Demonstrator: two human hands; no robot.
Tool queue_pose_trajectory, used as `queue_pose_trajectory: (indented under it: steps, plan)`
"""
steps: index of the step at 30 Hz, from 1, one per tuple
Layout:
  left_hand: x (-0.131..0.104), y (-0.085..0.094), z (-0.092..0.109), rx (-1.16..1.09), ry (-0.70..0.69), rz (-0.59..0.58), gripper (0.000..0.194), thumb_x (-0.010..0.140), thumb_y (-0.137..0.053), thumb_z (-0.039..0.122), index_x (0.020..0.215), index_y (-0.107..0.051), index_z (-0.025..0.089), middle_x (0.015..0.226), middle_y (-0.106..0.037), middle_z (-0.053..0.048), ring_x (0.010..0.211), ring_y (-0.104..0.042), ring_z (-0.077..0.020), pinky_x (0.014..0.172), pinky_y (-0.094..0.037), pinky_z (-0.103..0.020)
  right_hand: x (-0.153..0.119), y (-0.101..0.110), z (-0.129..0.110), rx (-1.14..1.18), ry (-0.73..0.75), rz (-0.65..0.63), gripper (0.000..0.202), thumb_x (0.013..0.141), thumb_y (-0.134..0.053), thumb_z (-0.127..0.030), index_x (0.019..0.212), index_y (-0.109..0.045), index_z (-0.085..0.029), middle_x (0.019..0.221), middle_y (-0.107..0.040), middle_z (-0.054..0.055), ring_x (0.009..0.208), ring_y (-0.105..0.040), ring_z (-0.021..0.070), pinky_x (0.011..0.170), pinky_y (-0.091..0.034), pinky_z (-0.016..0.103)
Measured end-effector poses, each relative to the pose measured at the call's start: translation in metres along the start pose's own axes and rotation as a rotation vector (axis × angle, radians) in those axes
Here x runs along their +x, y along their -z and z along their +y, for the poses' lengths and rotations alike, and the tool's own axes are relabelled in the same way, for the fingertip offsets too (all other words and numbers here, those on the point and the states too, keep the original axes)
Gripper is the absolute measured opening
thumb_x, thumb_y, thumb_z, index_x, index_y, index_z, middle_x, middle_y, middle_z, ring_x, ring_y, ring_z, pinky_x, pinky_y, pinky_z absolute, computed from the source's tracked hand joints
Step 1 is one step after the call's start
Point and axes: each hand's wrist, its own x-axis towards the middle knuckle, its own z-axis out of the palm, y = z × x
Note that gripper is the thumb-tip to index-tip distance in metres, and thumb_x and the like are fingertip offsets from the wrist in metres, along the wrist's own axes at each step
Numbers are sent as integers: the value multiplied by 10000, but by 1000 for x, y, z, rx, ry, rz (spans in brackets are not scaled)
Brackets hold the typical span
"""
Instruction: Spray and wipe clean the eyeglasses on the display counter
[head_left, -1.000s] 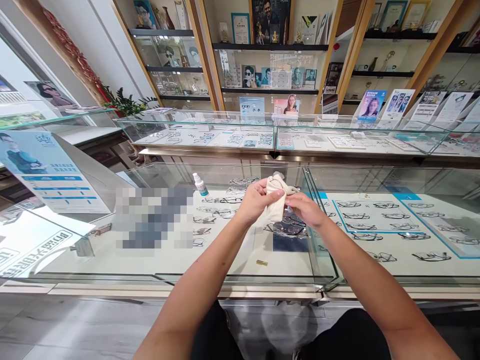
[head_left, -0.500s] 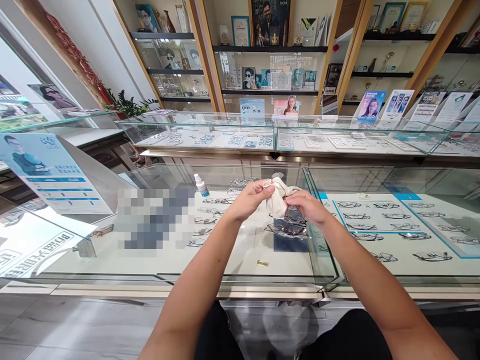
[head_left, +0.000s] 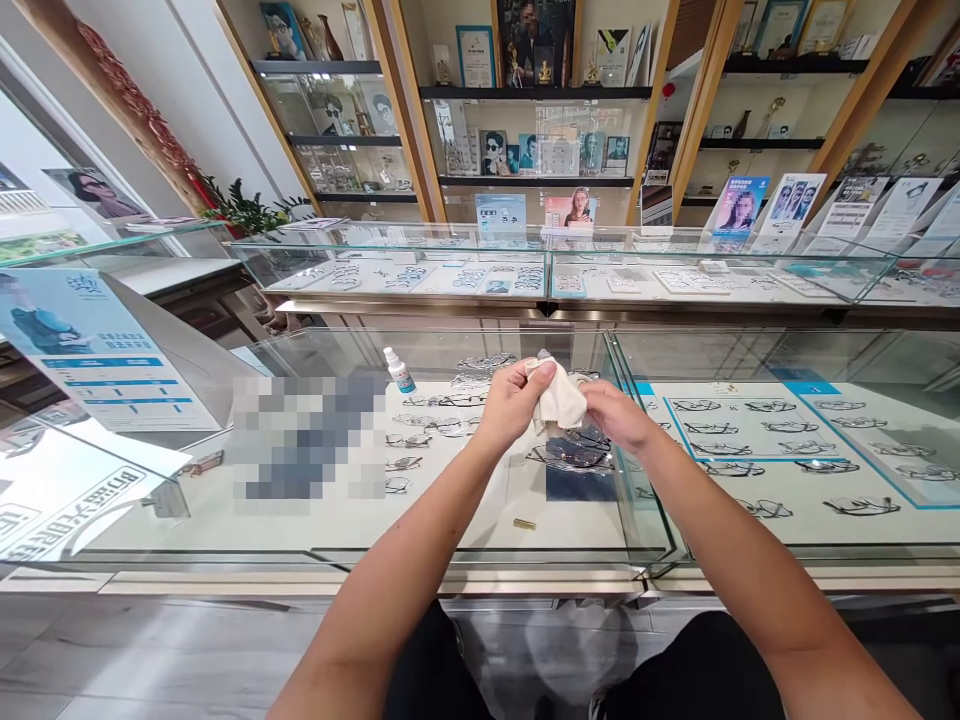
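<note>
A cream cleaning cloth (head_left: 562, 402) is bunched in my left hand (head_left: 516, 392), whose thumb presses on it from above. A small greyish, clear, rounded edge, like a lens, shows over the top of the cloth; the rest is covered. My right hand (head_left: 616, 412) is closed at the cloth's right edge, fingertips pinched together, and what they grip is hidden. Both hands are above the glass counter (head_left: 465, 530). Beneath them, several eyeglasses (head_left: 574, 457) are visible, partly over a dark blue panel (head_left: 581, 485).
A white spray bottle (head_left: 399, 371) stands left of my hands. A small gold-coloured piece (head_left: 524, 524) shows near the counter's front. Rows of eyeglasses (head_left: 712, 430) are at right. A sign stand (head_left: 105, 350) is at left, and another glass showcase (head_left: 420, 275) runs behind.
My left hand has shifted slightly right and turned over the cloth. The cloth now spreads wider towards my right hand, and less of the clear rounded edge shows above it.
</note>
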Motion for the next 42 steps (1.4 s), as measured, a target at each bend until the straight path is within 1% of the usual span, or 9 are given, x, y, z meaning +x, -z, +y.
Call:
queue_pose_trajectory:
  steps: [4,7,11,16,18,21,28,36,42]
  plan:
    - [5,10,2,-85,85,-162,573,856,-865,693,832,-716,141,753,-704,-38,700,-609,-144,693,-485,-267,-2,3,-13,17,-14,5,246,746,-798,-409,625,-750,-201,689,-658,20,697,-555,165,692,-406,320]
    - [6,10,3,-161,106,-190,545,760,-981,591,961,-739,146,824,-755,-48,772,-667,-167,755,-524,-276,-4,2,-20,9,1,-1,299,789,-779,-450,635,-748,-195,677,-642,14,658,-520,149,661,-367,316]
    - [1,-3,0,-170,98,-116,572,709,-1029,528,1018,-711,166,795,-742,-18,697,-647,-149,685,-519,-266,-5,-1,-14,-9,-24,-19,328,813,-792,-491,681,-776,-192,733,-673,30,708,-560,165,691,-390,321]
    - [-6,-15,-7,-158,45,69,584,803,-909,704,867,-633,193,658,-648,32,512,-549,-103,512,-437,-240,-3,-7,0,-60,12,-31,331,821,-846,-498,669,-756,-218,757,-675,23,812,-591,198,829,-457,353]
    - [-6,-13,-9,-169,75,71,618,833,-836,783,839,-607,209,581,-601,45,421,-513,-116,432,-389,-255,-2,-8,1,-95,26,-74,337,852,-826,-489,656,-754,-225,764,-692,33,882,-629,225,908,-471,376]
    - [0,-5,-8,-199,122,-21,636,830,-824,805,848,-649,194,601,-644,14,450,-568,-141,454,-440,-273,-3,-7,-2,-95,41,-54,292,839,-819,-482,704,-790,-224,763,-705,35,891,-635,236,913,-469,385]
    - [9,8,0,-292,97,-97,578,826,-925,644,1073,-793,138,911,-801,-84,869,-729,-201,817,-555,-299,-9,1,-23,3,104,17,349,829,-845,-546,737,-799,-212,822,-633,33,789,-546,192,733,-454,337]
    - [4,6,5,-90,79,-173,563,836,-895,672,964,-791,134,832,-751,-56,762,-635,-174,750,-494,-286,-10,15,-32,-71,292,212,334,910,-778,-588,850,-834,-263,1025,-602,65,949,-553,243,824,-480,368]
    - [-2,-1,14,37,110,-377,594,870,-818,739,865,-725,152,755,-616,-12,713,-502,-148,703,-397,-278,-7,18,-25,-166,304,111,359,982,-741,-595,930,-868,-263,1080,-580,59,1050,-583,247,961,-479,381]
